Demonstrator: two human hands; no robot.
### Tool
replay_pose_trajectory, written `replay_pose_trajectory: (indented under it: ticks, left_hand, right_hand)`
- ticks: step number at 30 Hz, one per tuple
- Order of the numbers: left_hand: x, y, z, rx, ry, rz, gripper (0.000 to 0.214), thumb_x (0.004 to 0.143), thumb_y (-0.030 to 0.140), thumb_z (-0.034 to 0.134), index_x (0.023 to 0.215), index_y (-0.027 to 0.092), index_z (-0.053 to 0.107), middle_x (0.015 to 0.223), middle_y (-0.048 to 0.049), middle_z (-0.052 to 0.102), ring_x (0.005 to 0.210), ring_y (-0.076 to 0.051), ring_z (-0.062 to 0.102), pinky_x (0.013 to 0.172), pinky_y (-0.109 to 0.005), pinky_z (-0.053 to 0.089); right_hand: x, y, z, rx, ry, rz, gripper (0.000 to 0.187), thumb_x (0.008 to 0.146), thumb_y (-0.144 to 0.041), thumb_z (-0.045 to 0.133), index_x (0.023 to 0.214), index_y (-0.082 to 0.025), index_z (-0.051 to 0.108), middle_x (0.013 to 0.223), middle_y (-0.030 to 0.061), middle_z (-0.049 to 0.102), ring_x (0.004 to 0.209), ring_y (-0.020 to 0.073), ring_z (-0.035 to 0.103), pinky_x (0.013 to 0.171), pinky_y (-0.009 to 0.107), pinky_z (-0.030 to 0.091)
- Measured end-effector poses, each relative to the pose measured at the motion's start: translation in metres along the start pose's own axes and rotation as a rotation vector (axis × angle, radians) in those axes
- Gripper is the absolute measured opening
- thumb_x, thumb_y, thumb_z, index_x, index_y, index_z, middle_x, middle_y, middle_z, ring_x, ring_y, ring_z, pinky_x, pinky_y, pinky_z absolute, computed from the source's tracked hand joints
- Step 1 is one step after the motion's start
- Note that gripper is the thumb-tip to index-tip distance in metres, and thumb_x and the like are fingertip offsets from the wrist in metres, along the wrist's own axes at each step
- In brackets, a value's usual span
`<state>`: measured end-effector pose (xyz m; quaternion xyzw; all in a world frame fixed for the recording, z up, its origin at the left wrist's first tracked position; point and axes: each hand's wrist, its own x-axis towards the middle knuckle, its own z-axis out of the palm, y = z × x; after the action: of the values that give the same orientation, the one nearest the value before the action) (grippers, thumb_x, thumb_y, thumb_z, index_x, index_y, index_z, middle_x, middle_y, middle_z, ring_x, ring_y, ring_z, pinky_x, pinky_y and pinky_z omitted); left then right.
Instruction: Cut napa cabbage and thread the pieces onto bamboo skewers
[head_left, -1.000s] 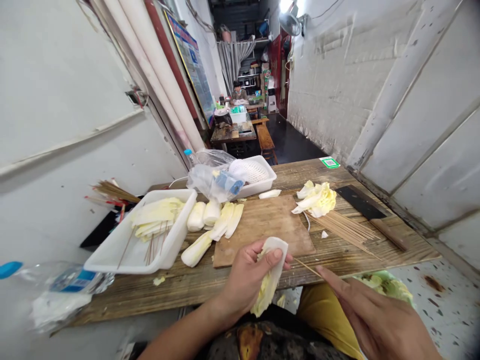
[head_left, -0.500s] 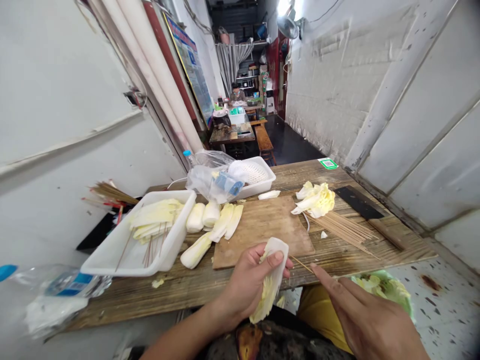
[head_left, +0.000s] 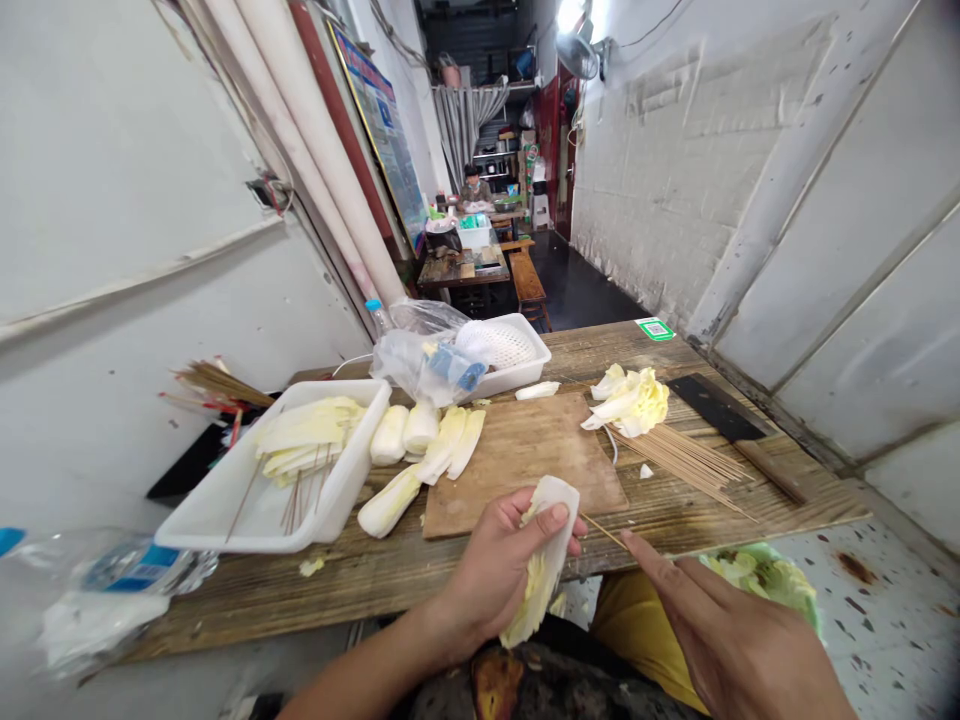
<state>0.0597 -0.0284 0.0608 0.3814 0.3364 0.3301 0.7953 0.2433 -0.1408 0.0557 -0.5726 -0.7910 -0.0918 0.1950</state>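
Note:
Over the table's front edge, my left hand [head_left: 504,552] grips a napa cabbage leaf [head_left: 547,570], thumb on its pale stem end. My right hand [head_left: 724,615] pinches the near end of a thin wooden skewer [head_left: 604,531]; the skewer's other end reaches the leaf's right edge, where my left fingers hide it. Just beyond lies a wooden cutting board [head_left: 532,450]. Left of the board are cut cabbage pieces [head_left: 390,500]. A white tub [head_left: 180,525] holds stacked leaves [head_left: 311,430] with skewers stuck in them.
Loose skewers [head_left: 682,460] lie under a cabbage heart [head_left: 634,400], beside a cleaver [head_left: 720,410]. Behind the board stand a plastic bag [head_left: 420,360] and white tray [head_left: 525,370]. Below the table's right side is a green bin [head_left: 780,580] with scraps. A person [head_left: 475,188] sits far back.
Almost nothing differs. Both hands keep their hold on the leaf and skewer, and the view has shifted very slightly.

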Motion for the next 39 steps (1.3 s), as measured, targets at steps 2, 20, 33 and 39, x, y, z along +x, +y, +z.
replay_pose_trajectory:
  ticks: [2, 20, 33, 39]
  left_hand:
    - [-0.0001, -0.0001, 0.0003, 0.015, 0.01, 0.001, 0.027, 0.07, 0.037, 0.073, 0.078, 0.012, 0.065, 0.072, -0.0043, 0.067, 0.058, -0.008, 0.055, 0.06, -0.019, 0.041]
    - [-0.0035, -0.0005, 0.0014, -0.005, -0.019, -0.021, 0.025, 0.07, 0.035, 0.073, 0.077, 0.012, 0.065, 0.072, -0.0037, 0.066, 0.057, -0.008, 0.054, 0.059, -0.019, 0.039]
    - [-0.006, -0.002, 0.003, 0.01, -0.009, -0.013, 0.029, 0.068, 0.038, 0.074, 0.077, 0.013, 0.065, 0.073, -0.0035, 0.066, 0.058, -0.008, 0.054, 0.06, -0.02, 0.039]
    - [-0.005, -0.0032, 0.0036, 0.011, -0.018, -0.011, 0.028, 0.071, 0.037, 0.072, 0.077, 0.011, 0.064, 0.072, -0.0037, 0.065, 0.058, -0.008, 0.053, 0.06, -0.019, 0.039]
  right_hand:
    - [-0.0006, 0.0006, -0.0003, 0.017, -0.019, 0.005, 0.055, 0.086, -0.008, 0.037, 0.14, -0.016, 0.034, 0.093, 0.0047, 0.069, 0.046, 0.0098, 0.058, 0.049, 0.021, 0.054]
    - [-0.0051, 0.0042, 0.0007, -0.01, 0.033, -0.008, 0.058, 0.086, -0.01, 0.038, 0.143, -0.02, 0.03, 0.101, 0.0057, 0.07, 0.056, 0.0124, 0.066, 0.049, 0.02, 0.055]
    - [-0.0054, 0.0029, -0.0023, -0.003, 0.017, -0.005, 0.052, 0.086, -0.01, 0.036, 0.138, -0.017, 0.038, 0.1, 0.0057, 0.07, 0.057, 0.0122, 0.067, 0.043, 0.019, 0.052]
    - [-0.0092, 0.0033, -0.0008, -0.011, 0.015, 0.008, 0.053, 0.088, -0.011, 0.036, 0.14, -0.018, 0.034, 0.093, 0.0043, 0.07, 0.062, 0.0125, 0.068, 0.046, 0.019, 0.053]
